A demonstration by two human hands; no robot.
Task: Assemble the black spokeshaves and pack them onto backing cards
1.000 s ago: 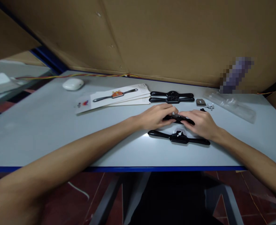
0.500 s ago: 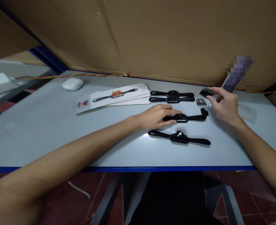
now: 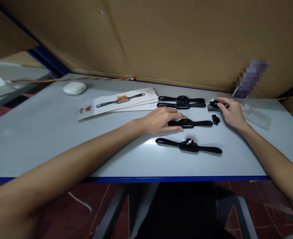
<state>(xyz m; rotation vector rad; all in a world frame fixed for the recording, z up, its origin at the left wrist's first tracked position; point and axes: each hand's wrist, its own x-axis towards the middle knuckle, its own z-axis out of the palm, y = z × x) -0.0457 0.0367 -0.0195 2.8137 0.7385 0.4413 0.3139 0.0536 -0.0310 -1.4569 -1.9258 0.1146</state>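
Fingers (image 3: 172, 117) of our left hand (image 3: 158, 120) lie flat on the black two-handled metal spokeshave (image 3: 193, 123); our right hand (image 3: 232, 113) fingers pinch a small black cap piece (image 3: 214, 104) on the grey tabletop (image 3: 49, 139).

dim | glare on table (image 3: 146, 142) ctr | edges warped | soft focus
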